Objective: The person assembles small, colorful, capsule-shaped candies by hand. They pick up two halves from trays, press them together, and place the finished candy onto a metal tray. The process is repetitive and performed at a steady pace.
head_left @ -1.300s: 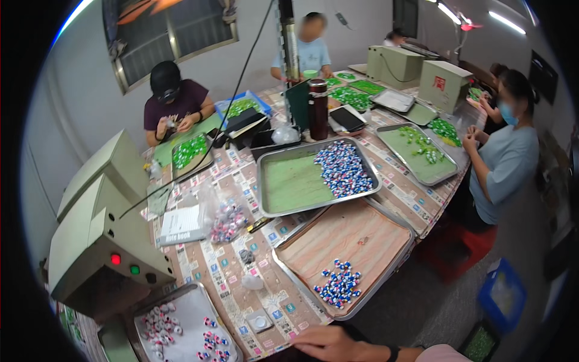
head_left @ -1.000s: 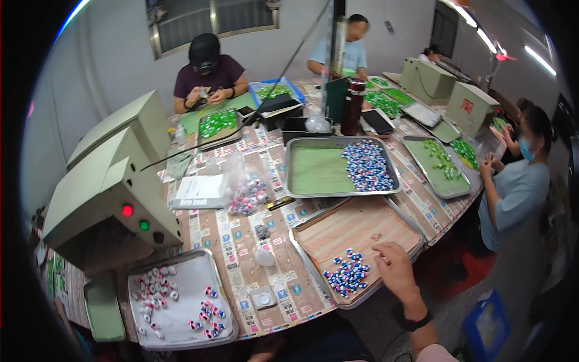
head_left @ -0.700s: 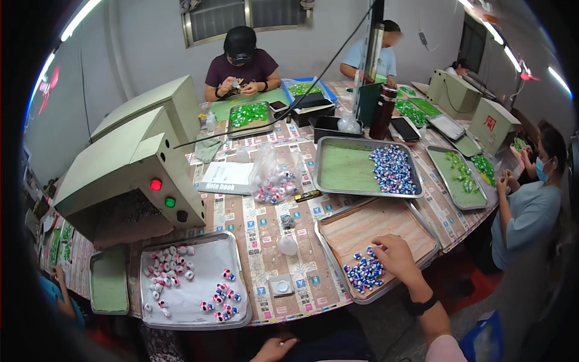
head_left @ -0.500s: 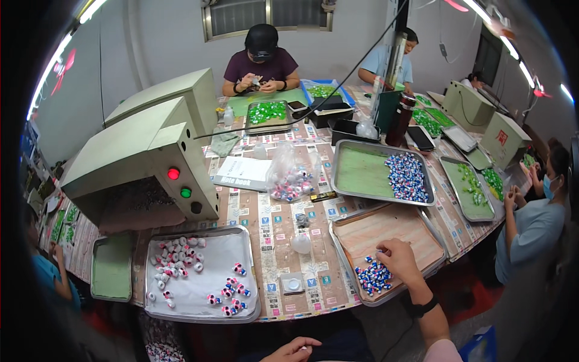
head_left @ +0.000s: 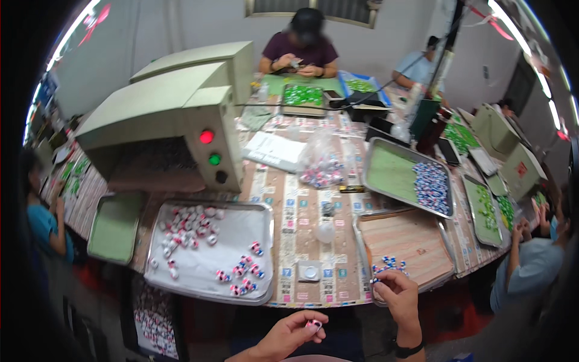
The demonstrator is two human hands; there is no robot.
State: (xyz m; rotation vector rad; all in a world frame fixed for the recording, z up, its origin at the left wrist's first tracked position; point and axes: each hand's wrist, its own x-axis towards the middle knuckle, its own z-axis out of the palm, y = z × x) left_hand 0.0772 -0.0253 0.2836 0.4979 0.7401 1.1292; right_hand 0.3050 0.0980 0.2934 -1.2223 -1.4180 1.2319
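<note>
Low in front of me, my left hand (head_left: 295,336) pinches a small round pink, white and black piece (head_left: 313,325) between thumb and fingers. My right hand (head_left: 399,294) is at the near edge of a paper-lined tray (head_left: 416,238), thumb and forefinger pressed together. Whatever sits at its fingertips is too small to make out. Just beyond those fingers lies a pile of small blue, white and red pieces (head_left: 391,263), partly covered by the hand. To the left, a white-lined metal tray (head_left: 199,265) bears white-and-pink pieces (head_left: 192,223) and a group with blue parts (head_left: 242,274).
A beige box-shaped machine (head_left: 163,114) with red and green lights stands behind the left tray. A bag of pieces (head_left: 322,163), a white squeeze bulb (head_left: 325,232) and a small square dish (head_left: 309,271) occupy the middle. Another tray (head_left: 389,169) overlaps the right one. Co-workers sit around.
My right hand has drawn back from the pile toward the tray's near edge. My left hand has come up further into view, showing its piece. The whole view has shifted.
</note>
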